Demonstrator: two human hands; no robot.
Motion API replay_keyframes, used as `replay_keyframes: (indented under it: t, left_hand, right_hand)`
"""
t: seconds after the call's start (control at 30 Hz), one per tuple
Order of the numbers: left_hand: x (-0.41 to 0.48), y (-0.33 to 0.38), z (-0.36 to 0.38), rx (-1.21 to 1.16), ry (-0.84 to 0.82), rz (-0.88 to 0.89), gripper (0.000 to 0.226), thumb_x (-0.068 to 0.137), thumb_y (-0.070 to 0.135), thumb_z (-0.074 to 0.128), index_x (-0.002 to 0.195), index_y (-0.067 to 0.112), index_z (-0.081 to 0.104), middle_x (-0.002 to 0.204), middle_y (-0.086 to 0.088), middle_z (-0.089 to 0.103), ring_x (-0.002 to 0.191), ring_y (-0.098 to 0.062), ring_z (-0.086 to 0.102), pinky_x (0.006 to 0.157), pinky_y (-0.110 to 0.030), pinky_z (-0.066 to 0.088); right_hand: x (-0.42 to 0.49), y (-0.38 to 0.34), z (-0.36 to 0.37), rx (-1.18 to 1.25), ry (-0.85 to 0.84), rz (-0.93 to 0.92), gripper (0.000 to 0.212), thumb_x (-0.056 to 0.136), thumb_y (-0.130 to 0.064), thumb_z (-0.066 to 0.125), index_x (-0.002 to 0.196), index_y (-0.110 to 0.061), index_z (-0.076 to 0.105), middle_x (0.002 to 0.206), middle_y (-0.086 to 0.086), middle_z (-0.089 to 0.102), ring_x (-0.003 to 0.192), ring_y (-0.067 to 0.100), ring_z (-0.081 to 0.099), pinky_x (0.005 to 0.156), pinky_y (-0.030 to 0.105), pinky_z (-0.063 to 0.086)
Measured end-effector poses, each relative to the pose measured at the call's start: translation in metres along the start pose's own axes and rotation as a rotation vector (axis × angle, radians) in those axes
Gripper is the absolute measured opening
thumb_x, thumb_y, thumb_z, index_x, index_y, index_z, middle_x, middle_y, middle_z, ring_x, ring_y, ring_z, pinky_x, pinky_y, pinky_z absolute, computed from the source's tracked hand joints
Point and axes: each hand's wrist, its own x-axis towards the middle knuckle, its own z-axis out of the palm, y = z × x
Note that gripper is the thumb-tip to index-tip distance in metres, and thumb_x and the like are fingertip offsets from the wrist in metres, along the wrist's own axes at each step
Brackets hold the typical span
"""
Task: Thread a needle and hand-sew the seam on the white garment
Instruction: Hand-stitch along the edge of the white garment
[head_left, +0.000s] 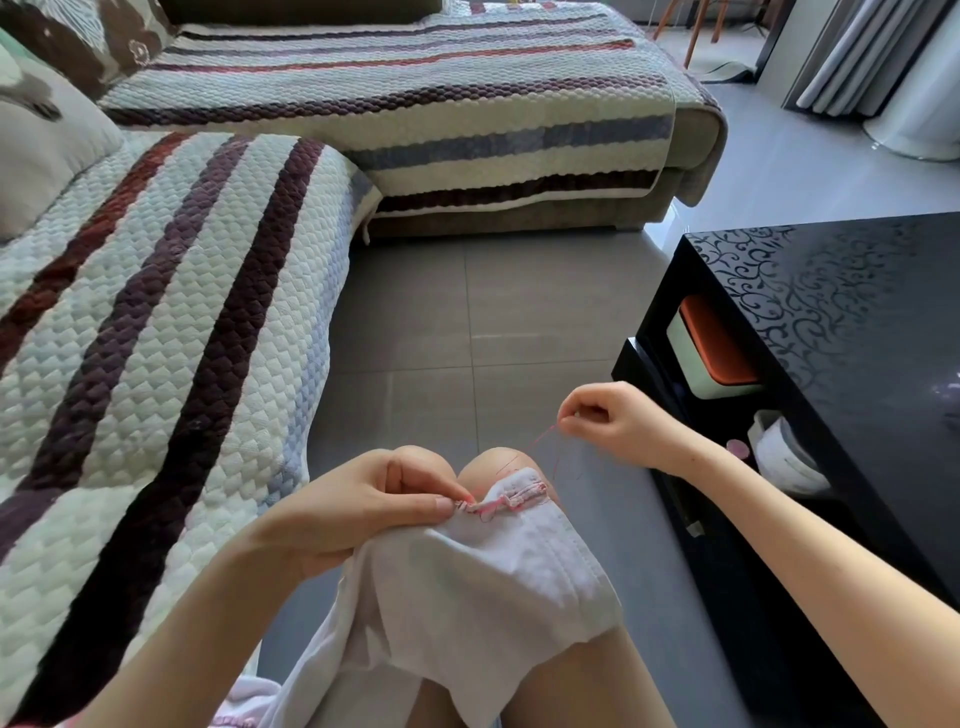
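White garment (483, 582); left grip (358, 512) pinches its seam (501, 501) steady; right grip (608, 423) pinches pink thread (545, 438), likely drawing it taut.

White garment (483, 587) across bare knees (496, 462) above grey tiled floor (467, 338); striped quilted cover (156, 312) over the sofa (519, 221) alongside.

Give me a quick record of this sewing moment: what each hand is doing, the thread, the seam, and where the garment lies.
left hand: pinches the bunched end of the seam
right hand: raised to the right, pinches the pink thread; needle too small to tell
pink thread: runs from seam up to right hand
seam: bunched, pink stitches showing
white garment: draped over the knees
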Motion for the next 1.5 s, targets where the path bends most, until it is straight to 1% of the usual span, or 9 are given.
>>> replay_keyframes:
  t: [0.23, 0.37, 0.47, 0.53, 0.6, 0.67, 0.83, 1.23, 1.5]
  left_hand:
    - [-0.003, 0.004, 0.005, 0.03, -0.041, -0.004, 0.019, 0.074, 0.008, 0.067, 0.089, 0.001, 0.076, 0.087, -0.009, 0.071, 0.076, -0.01, 0.068, 0.067, -0.015, 0.052]
    - [-0.005, 0.009, 0.012, 0.049, -0.083, 0.005, 0.013, 0.078, 0.007, 0.069, 0.087, 0.007, 0.078, 0.084, -0.007, 0.073, 0.075, -0.008, 0.068, 0.067, -0.015, 0.052]
    - [-0.005, 0.011, 0.015, 0.038, -0.087, 0.002, 0.016, 0.076, 0.008, 0.066, 0.085, 0.009, 0.079, 0.084, -0.006, 0.074, 0.074, -0.007, 0.068, 0.065, -0.014, 0.051]
    - [-0.005, 0.013, 0.017, 0.022, -0.098, -0.008, 0.009, 0.079, 0.006, 0.072, 0.084, 0.01, 0.079, 0.083, -0.005, 0.075, 0.073, -0.007, 0.068, 0.063, -0.014, 0.051]
    - [-0.005, 0.013, 0.017, 0.006, -0.084, -0.01, 0.011, 0.077, 0.008, 0.069, 0.082, 0.011, 0.079, 0.082, -0.005, 0.075, 0.071, -0.007, 0.068, 0.061, -0.014, 0.051]
    - [-0.005, 0.012, 0.017, -0.003, -0.075, -0.009, 0.008, 0.077, 0.007, 0.073, 0.083, 0.01, 0.079, 0.083, -0.007, 0.075, 0.072, -0.008, 0.069, 0.063, -0.014, 0.051]
    - [-0.006, 0.011, 0.014, -0.009, -0.095, -0.006, 0.011, 0.08, 0.006, 0.07, 0.088, 0.006, 0.078, 0.088, -0.01, 0.075, 0.078, -0.011, 0.07, 0.068, -0.017, 0.053]
    - [-0.007, 0.01, 0.011, -0.036, -0.072, -0.011, 0.012, 0.078, 0.002, 0.072, 0.087, 0.006, 0.078, 0.088, -0.01, 0.075, 0.076, -0.011, 0.07, 0.067, -0.017, 0.054]
    - [-0.004, 0.005, 0.008, -0.013, -0.052, -0.024, 0.019, 0.076, 0.009, 0.067, 0.091, 0.004, 0.077, 0.091, -0.011, 0.074, 0.078, -0.011, 0.069, 0.07, -0.017, 0.054]
  right_hand:
    - [0.033, 0.043, -0.007, -0.304, 0.342, 0.516, 0.016, 0.085, -0.017, 0.056, 0.082, -0.013, 0.071, 0.085, 0.005, 0.07, 0.086, 0.026, 0.064, 0.071, 0.03, 0.047]
    - [0.025, 0.058, 0.001, -0.428, 0.322, 0.804, 0.02, 0.088, -0.011, 0.057, 0.106, -0.006, 0.065, 0.111, 0.015, 0.066, 0.108, 0.034, 0.061, 0.081, 0.033, 0.048]
    - [0.027, 0.039, 0.004, -0.362, 0.326, 0.629, 0.027, 0.081, -0.014, 0.065, 0.108, -0.015, 0.069, 0.106, 0.008, 0.068, 0.107, 0.029, 0.062, 0.079, 0.029, 0.045]
    - [0.023, 0.009, 0.003, -0.132, 0.301, 0.413, 0.042, 0.078, -0.004, 0.059, 0.115, -0.02, 0.069, 0.082, -0.001, 0.066, 0.082, 0.014, 0.063, 0.067, 0.023, 0.042]
    - [0.003, -0.025, -0.002, 0.23, 0.19, 0.188, 0.04, 0.079, 0.005, 0.058, 0.108, -0.018, 0.072, 0.056, -0.005, 0.037, 0.05, 0.005, 0.036, 0.05, 0.018, 0.029]
    - [-0.022, -0.053, -0.009, 0.373, 0.023, 0.005, 0.028, 0.083, 0.002, 0.064, 0.099, -0.018, 0.075, 0.056, -0.006, 0.026, 0.051, 0.008, 0.023, 0.047, 0.017, 0.021]
    - [-0.048, -0.074, -0.004, -0.025, -0.085, -0.24, 0.011, 0.081, -0.016, 0.076, 0.089, -0.023, 0.076, 0.048, -0.008, 0.032, 0.048, 0.009, 0.03, 0.05, 0.012, 0.025]
    - [-0.039, -0.071, 0.01, -0.244, 0.029, -0.3, 0.004, 0.085, -0.021, 0.069, 0.082, -0.02, 0.07, 0.048, -0.012, 0.038, 0.054, 0.005, 0.042, 0.057, 0.009, 0.032]
    - [-0.012, -0.07, 0.0, -0.301, 0.247, -0.163, 0.006, 0.086, -0.02, 0.067, 0.087, -0.018, 0.072, 0.052, -0.014, 0.042, 0.053, 0.002, 0.044, 0.058, 0.021, 0.029]
